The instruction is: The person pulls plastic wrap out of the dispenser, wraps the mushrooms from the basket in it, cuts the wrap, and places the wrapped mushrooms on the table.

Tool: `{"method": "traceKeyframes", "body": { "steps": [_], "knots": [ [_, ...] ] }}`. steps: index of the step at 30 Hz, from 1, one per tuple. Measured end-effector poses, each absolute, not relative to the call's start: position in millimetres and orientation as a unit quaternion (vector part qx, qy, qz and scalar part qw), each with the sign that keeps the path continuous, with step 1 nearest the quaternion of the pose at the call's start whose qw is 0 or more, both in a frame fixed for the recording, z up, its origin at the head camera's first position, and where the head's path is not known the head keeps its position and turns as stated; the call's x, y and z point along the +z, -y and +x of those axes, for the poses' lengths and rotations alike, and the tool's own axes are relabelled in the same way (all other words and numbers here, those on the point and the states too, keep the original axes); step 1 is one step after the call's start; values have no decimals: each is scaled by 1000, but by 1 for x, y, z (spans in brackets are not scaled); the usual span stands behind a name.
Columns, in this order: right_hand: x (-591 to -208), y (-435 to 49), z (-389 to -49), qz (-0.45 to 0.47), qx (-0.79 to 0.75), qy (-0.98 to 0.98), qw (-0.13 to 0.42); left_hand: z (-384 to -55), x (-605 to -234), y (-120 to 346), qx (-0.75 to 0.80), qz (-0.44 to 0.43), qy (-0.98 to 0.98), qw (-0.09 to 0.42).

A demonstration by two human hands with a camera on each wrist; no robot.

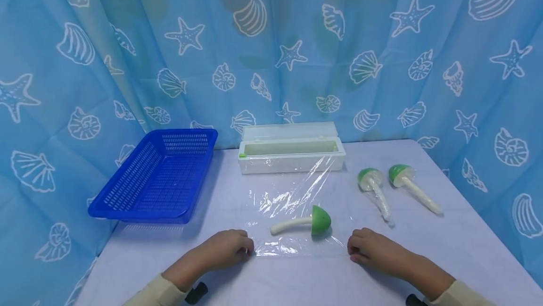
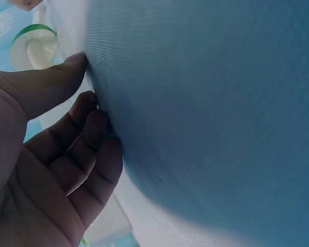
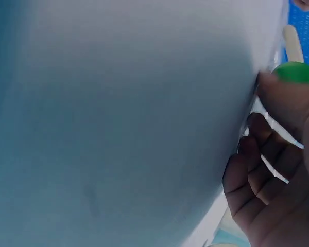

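A sheet of cling film (image 1: 271, 244) runs from a white dispenser box (image 1: 292, 164) toward me over the table. On the film lies a toy mushroom (image 1: 321, 221) with a green cap and a white stem pointing left. At the sheet's near left corner my left hand (image 1: 231, 248) pinches the film with curled fingers. My right hand (image 1: 375, 252) pinches the near right corner, just right of the mushroom's cap. Both wrist views show thumb and fingertips down at the white cloth; the left thumb (image 2: 51, 85) and right thumb (image 3: 286, 100) hide the index fingers.
A blue plastic basket (image 1: 209, 174) stands at the left. Two more green-capped mushrooms lie at the right: a nearer one (image 1: 375, 183) with shiny film around its stem, and another (image 1: 417, 190) beside it. The box's clear lid (image 1: 290, 130) is raised. A blue seashell-print curtain (image 1: 271, 61) hangs behind the table.
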State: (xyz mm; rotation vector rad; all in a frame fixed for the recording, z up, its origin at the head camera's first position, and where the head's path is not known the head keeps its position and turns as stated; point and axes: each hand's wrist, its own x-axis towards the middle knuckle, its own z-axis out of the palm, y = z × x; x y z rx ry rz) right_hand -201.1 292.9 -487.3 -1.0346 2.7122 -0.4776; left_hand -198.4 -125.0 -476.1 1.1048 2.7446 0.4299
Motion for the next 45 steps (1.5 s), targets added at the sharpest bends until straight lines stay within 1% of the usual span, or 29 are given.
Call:
{"method": "traceKeyframes", "body": {
  "steps": [2, 4, 10, 12, 15, 17, 19, 23, 27, 29, 31, 33, 35, 38, 41, 45],
  "knots": [
    [-489, -292, -200, -361, -159, -916, 74, -198, -476, 124, 139, 376, -914, 61],
    [-489, -291, -199, -354, -162, -919, 63, -198, -475, 124, 136, 376, -915, 58],
    [-482, -291, -197, -294, -193, -933, 77, -197, -469, 124, 159, 373, -913, 49],
    [-480, -291, -197, -293, -200, -933, 59, -198, -468, 124, 167, 373, -912, 38],
    [-478, -291, -198, -309, -197, -930, 12, -200, -467, 125, 176, 372, -911, 26],
    [-477, -290, -199, -317, -194, -928, -16, -202, -465, 125, 185, 365, -912, 25],
    [-475, -289, -200, -311, -189, -931, -30, -205, -464, 124, 199, 357, -912, 27],
    [-471, -286, -206, -289, -188, -938, -28, -216, -461, 124, 252, 333, -908, 32],
    [-468, -280, -226, -263, -237, -935, -21, -235, -464, 122, 326, 294, -898, 39],
    [-469, -275, -240, -232, -285, -930, -1, -247, -468, 119, 361, 261, -894, 45],
    [-472, -271, -256, -184, -334, -924, 30, -259, -473, 114, 376, 224, -898, 41],
    [-477, -266, -271, -131, -368, -919, 61, -269, -477, 109, 366, 192, -910, 34],
    [-484, -260, -284, -99, -364, -923, 80, -277, -481, 105, 329, 169, -928, 34],
    [-493, -254, -295, -86, -331, -936, 88, -282, -485, 101, 254, 167, -952, 42],
    [-497, -251, -298, -79, -315, -943, 79, -282, -485, 98, 218, 175, -958, 62],
    [-499, -254, -296, -94, -321, -941, 54, -278, -484, 101, 206, 219, -952, 50]
  ]
}}
